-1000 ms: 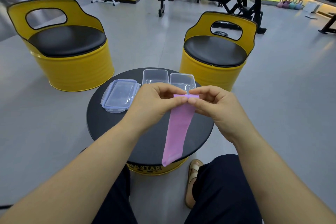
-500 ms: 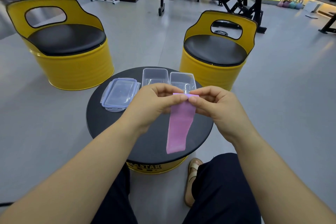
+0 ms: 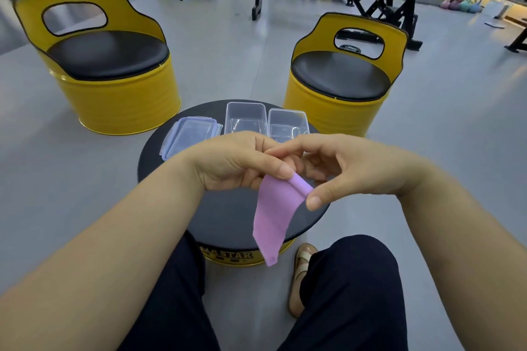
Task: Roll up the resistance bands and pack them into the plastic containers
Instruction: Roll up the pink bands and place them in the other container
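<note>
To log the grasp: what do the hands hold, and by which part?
The left hand and right hand pinch the flat purple elastic resistance band at its rolled top end.

Thin lilac band, top end rolled into a tight tube, the rest hanging limp above the table. Clear left container and right container stand open, side by side, at its far edge.
</note>
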